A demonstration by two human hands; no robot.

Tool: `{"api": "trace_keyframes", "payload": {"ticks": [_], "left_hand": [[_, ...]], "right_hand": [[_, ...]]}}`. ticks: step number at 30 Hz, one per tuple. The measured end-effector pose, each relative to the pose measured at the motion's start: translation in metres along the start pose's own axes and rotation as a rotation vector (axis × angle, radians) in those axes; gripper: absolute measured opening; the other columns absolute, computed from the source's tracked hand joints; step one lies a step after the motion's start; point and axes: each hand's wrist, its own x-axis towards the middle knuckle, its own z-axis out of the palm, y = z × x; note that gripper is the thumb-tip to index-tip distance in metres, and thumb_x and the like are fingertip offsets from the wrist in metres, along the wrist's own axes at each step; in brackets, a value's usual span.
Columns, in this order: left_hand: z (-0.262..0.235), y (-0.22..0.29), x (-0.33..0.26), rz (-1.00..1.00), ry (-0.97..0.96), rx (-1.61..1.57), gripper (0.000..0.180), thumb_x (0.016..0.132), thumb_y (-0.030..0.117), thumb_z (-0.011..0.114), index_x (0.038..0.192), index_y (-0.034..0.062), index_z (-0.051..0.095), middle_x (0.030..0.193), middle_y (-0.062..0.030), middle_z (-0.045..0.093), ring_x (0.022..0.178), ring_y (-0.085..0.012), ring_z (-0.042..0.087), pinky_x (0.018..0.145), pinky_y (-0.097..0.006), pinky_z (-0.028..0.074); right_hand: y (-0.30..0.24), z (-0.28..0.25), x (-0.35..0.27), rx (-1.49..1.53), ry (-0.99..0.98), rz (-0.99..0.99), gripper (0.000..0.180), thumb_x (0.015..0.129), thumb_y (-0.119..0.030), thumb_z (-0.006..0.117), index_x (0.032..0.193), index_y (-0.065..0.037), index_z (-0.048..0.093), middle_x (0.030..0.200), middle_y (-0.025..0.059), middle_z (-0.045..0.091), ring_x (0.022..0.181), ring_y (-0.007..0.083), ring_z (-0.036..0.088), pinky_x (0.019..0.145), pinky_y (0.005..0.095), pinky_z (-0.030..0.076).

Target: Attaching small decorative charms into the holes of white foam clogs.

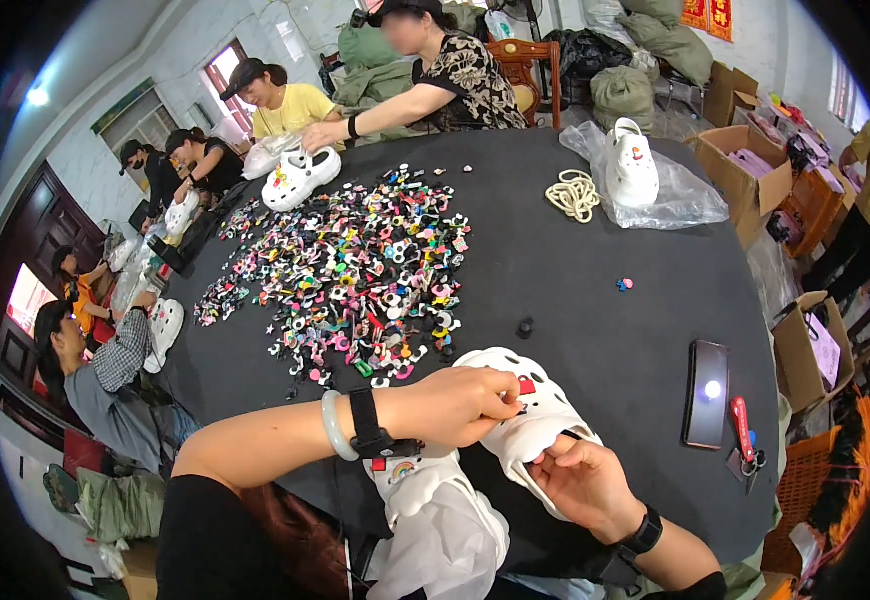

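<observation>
A white clog with holes in its upper is held over the near side of the table. My left hand reaches across its upper with fingers pinched at a small red shoe charm. At the clog's opening, my right hand grips the rim, some fingers hidden inside the shoe. A second white clog, decorated with a rainbow charm and a red one, lies below my left wrist, with thin white wrapping in it.
Loose shoe charms form a wide pile on the dark table. A phone and red-handled snips lie at right. Rope and another clog on plastic are at the back. Co-workers handle clogs at far and left edges.
</observation>
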Motion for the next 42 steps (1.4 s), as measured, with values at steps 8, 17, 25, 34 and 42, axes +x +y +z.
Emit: {"api": "trace_keyframes", "payload": {"ticks": [8, 17, 25, 34, 42], "left_hand": [[0.009, 0.016, -0.016, -0.075, 0.132, 0.051, 0.028, 0.082, 0.005, 0.058, 0.109, 0.002, 0.064, 0.108, -0.0112, 0.058, 0.099, -0.028, 0.058, 0.083, -0.036, 0.048], [-0.007, -0.005, -0.012, 0.006, -0.013, -0.229, 0.028, 0.087, 0.004, 0.057, 0.113, -0.0021, 0.063, 0.11, -0.0136, 0.056, 0.102, -0.0256, 0.056, 0.086, -0.032, 0.046], [-0.011, 0.017, -0.042, -0.04, -0.011, -0.382, 0.031, 0.089, 0.008, 0.056, 0.119, -0.0016, 0.06, 0.116, -0.0144, 0.054, 0.106, -0.0255, 0.054, 0.088, -0.032, 0.045], [-0.062, 0.039, -0.101, -0.113, 0.552, -0.304, 0.04, 0.085, 0.005, 0.062, 0.125, 0.0063, 0.059, 0.099, -0.0056, 0.063, 0.077, -0.0119, 0.055, 0.072, -0.027, 0.047], [-0.054, 0.021, -0.097, -0.062, 0.251, -0.082, 0.037, 0.086, 0.014, 0.062, 0.122, 0.0041, 0.06, 0.099, -0.0083, 0.065, 0.093, -0.024, 0.056, 0.086, -0.035, 0.043]], "right_hand": [[-0.006, 0.031, -0.003, -0.052, -0.011, -0.032, 0.039, 0.087, -0.029, 0.052, 0.117, -0.004, 0.055, 0.11, 0.008, 0.061, 0.107, 0.023, 0.054, 0.097, 0.0358, 0.039], [0.0, 0.052, 0.031, -0.181, 0.224, -0.034, 0.031, 0.092, -0.019, 0.057, 0.12, -0.006, 0.052, 0.112, 0.0079, 0.06, 0.1, 0.0212, 0.06, 0.09, 0.0372, 0.049], [0.003, 0.065, 0.009, -0.411, 0.32, -0.036, 0.025, 0.089, -0.013, 0.059, 0.112, -0.005, 0.058, 0.104, 0.0075, 0.064, 0.094, 0.02, 0.062, 0.082, 0.0356, 0.05], [-0.024, 0.068, -0.018, -0.612, 0.495, 0.031, 0.035, 0.081, -0.013, 0.066, 0.112, 0.0, 0.059, 0.103, 0.0104, 0.064, 0.093, 0.0229, 0.063, 0.08, 0.0371, 0.052], [-0.048, 0.065, 0.003, -0.847, 0.264, 0.047, 0.043, 0.081, -0.011, 0.067, 0.121, 0.0, 0.054, 0.111, 0.0125, 0.065, 0.099, 0.0243, 0.065, 0.086, 0.0397, 0.053]]}}
